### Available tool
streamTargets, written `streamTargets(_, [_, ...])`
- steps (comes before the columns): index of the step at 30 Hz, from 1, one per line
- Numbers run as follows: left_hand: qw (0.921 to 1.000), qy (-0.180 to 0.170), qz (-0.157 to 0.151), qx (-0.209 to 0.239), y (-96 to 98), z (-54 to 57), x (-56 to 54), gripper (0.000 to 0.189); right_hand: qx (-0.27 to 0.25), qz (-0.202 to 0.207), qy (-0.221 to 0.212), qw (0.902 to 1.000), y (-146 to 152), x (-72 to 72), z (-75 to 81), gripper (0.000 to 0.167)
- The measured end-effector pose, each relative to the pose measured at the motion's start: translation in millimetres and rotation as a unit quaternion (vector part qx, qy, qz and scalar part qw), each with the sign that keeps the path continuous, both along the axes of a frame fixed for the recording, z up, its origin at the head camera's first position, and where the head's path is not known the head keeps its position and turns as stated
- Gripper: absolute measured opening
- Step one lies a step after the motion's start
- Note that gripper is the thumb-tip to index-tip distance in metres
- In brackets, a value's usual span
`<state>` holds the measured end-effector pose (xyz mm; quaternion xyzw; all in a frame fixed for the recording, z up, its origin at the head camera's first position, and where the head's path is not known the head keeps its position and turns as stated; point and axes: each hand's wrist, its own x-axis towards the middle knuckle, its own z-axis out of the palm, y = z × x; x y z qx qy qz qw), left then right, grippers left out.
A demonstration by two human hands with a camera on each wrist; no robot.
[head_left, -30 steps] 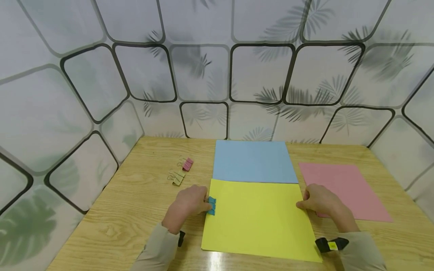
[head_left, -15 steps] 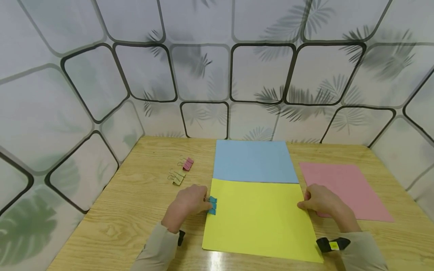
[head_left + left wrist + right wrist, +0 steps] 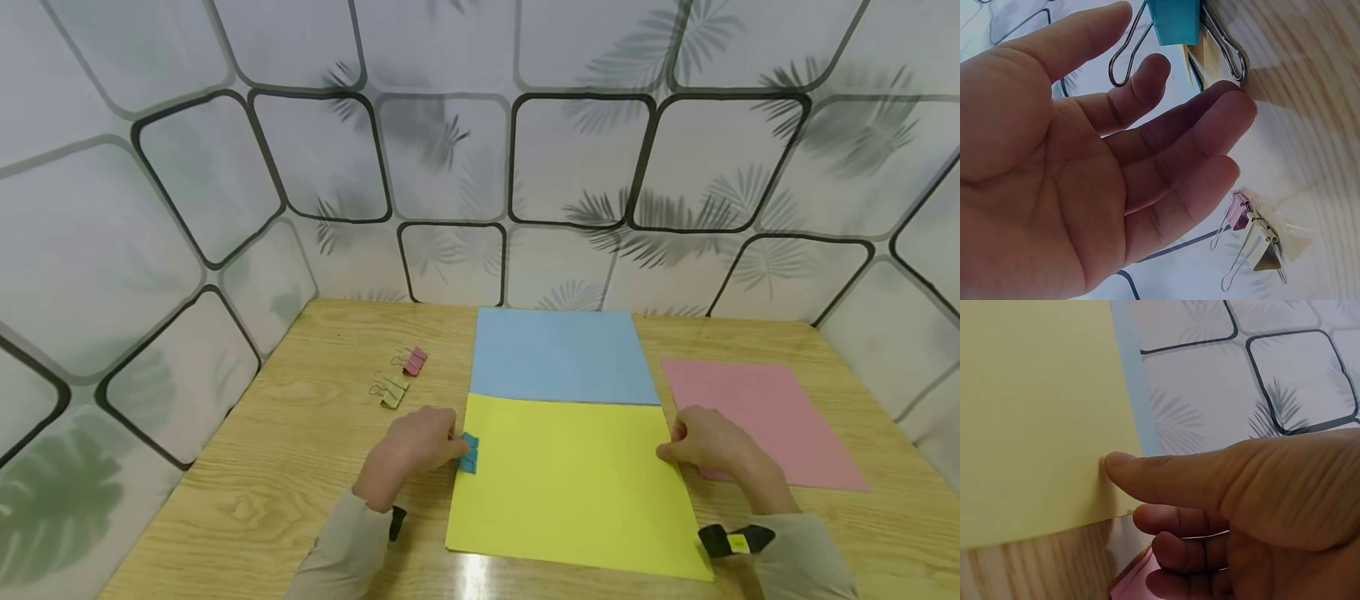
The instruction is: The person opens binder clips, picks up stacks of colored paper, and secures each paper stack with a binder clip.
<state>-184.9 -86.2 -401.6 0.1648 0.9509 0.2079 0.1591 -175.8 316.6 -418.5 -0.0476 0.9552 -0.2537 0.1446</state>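
Note:
A yellow sheet of paper (image 3: 562,492) lies in front, with a turquoise binder clip (image 3: 468,454) on its left edge. My left hand (image 3: 420,440) is at that clip. In the left wrist view its thumb and fingers are spread apart around the wire handles (image 3: 1124,59), with fingertips right at them and the turquoise clip body (image 3: 1175,22) above. My right hand (image 3: 708,446) pinches the yellow sheet's right edge. In the right wrist view, the thumb (image 3: 1166,475) presses on top of the yellow sheet (image 3: 1035,425) and the other fingers curl under its edge.
Beyond the yellow sheet a blue sheet (image 3: 562,354) shows. A pink sheet (image 3: 772,425) lies at the right, partly behind my right hand. Pink (image 3: 415,361) and pale yellow (image 3: 393,392) binder clips sit at the left. A patterned curtain (image 3: 450,150) surrounds the wooden table (image 3: 285,467).
My left hand has shifted very slightly at the turquoise clip. The right hand and the sheets look the same.

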Motion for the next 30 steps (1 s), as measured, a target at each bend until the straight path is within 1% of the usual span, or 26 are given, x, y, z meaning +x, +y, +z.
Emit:
streamTargets(5, [0.9999, -0.002, -0.003, 0.01, -1.8, 6.9, -2.4, 0.03, -0.002, 0.013, 0.02, 0.9997, -1, 0.7, 8.9, 0.027])
streamTargets(8, [0.9999, -0.005, 0.0, 0.014, -3.2, 9.5, -4.2, 0.031, -0.007, 0.008, 0.015, 0.9998, -3, 0.9, 13.0, 0.027])
streamTargets(12, [0.9998, -0.008, 0.004, 0.019, -4.2, 11.5, -4.8, 0.029, -0.009, 0.005, 0.013, 0.9999, -4, 1.9, 14.9, 0.031])
streamTargets(14, [0.9997, -0.008, 0.003, 0.021, -5.0, 12.2, -4.2, 0.028, -0.008, 0.011, 0.023, 0.9996, -5, 2.2, 14.0, 0.033])
streamTargets(17, [0.9997, -0.006, 0.007, 0.025, -7.2, 12.1, -3.4, 0.029, -0.012, 0.027, 0.051, 0.9982, -6, 1.7, 10.4, 0.037])
streamTargets(20, [0.9996, -0.003, 0.015, 0.024, -11.2, 9.1, -3.8, 0.029, -0.009, 0.036, 0.082, 0.996, -10, -1.9, 6.4, 0.047])
streamTargets(22, [0.9994, -0.006, 0.02, 0.027, -14.3, 6.8, -4.3, 0.028, -0.003, 0.038, 0.098, 0.9945, -15, -7.1, 4.5, 0.058])
streamTargets(25, [0.9987, -0.018, 0.026, 0.039, -18.9, 5.3, -4.3, 0.026, 0.019, 0.049, 0.119, 0.9915, -24, -19.1, 3.7, 0.071])
streamTargets(27, [0.9982, -0.026, 0.027, 0.047, -21.3, 5.2, -4.1, 0.025, 0.029, 0.053, 0.123, 0.9905, -29, -29.2, 3.2, 0.075])
streamTargets(30, [0.9975, -0.034, 0.026, 0.057, -22.8, 6.6, -3.7, 0.024, 0.053, 0.064, 0.128, 0.9882, -34, -46.1, -0.1, 0.076])
